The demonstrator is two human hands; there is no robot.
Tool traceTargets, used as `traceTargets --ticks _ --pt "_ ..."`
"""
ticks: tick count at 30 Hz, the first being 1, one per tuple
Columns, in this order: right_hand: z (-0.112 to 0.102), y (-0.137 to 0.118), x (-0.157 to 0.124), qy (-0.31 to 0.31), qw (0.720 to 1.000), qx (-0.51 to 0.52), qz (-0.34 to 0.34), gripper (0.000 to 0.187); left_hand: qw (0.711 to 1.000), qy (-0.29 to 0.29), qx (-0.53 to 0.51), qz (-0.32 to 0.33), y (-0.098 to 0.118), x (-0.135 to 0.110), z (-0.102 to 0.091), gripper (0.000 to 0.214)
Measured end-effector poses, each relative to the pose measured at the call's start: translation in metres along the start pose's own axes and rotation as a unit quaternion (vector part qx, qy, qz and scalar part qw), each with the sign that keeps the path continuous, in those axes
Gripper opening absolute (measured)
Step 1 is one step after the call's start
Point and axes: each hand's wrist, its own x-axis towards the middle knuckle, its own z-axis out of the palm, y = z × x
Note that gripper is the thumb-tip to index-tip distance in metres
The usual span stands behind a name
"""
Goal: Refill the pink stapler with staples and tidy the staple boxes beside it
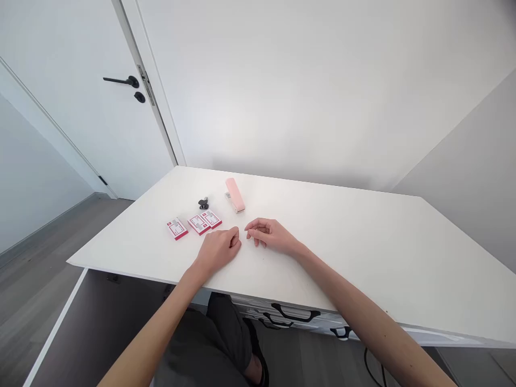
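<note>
My left hand (220, 249) rests on the white table (363, 236), fingers curled into a loose fist, nothing visible in it. My right hand (268, 234) lies beside it, a small gap between them, fingers loosely curled inward and holding nothing that I can see. Just beyond my left hand lie three small red-and-white boxes (194, 224) in a row. A pink stapler (235, 195) lies farther back, and a small black clip-like object (203, 203) sits to its left.
A white door with a black handle (123, 81) stands at the left behind the table. White walls rise behind and to the right. Under the table's front edge are black handles (294, 316) and my legs.
</note>
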Motion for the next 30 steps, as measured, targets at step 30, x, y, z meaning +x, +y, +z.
traceTargets --ticks 30 --pt "0.025 -0.004 0.064 0.276 0.939 -0.206 -0.009 0.056 0.998 0.004 -0.061 0.032 0.008 -0.03 -0.006 0.018"
